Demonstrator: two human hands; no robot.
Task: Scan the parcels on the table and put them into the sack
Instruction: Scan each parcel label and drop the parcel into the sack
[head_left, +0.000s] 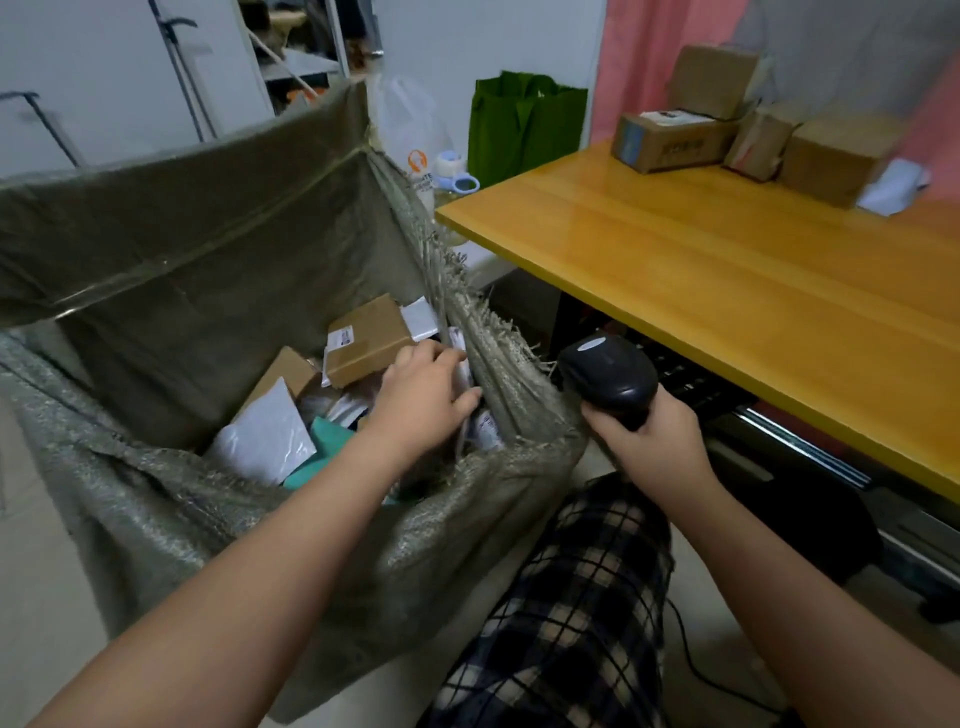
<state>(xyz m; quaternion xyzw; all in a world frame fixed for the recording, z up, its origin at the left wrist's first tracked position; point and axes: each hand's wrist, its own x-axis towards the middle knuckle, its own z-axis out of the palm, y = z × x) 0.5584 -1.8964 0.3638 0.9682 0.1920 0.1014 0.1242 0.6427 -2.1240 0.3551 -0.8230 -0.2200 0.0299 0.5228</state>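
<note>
We are standing over the sack (156, 467), which is gaping wide at our left with its frayed right rim sagging close to the table (727, 291) corner. Inside it, brown boxes, white mailers and a teal bag are lying in a loose heap, mostly towards the right and near sides, and the far-left part of the interior is showing bare lining.

The yellow table is running away from us on the right. Most of its top is lying bare, and its near edge is hanging over our lap. The boxes (670, 143) still to be scanned are crowding its far corner, touching one another, with one stacked on top and a white mailer lying at their right end.

Our right hand (654, 447) is curling all its fingers round the handle of the scanner (608, 374), between sack and table edge. Its long axis is rising from our fist, and the head is tipping away from us to the left.

Our left hand (421, 395) is reaching into the sack mouth, pinching a thin white packet (461, 375) between thumb and close-pressed fingers. The packet is standing on edge along the sack's right wall, its long axis running roughly up and down.
</note>
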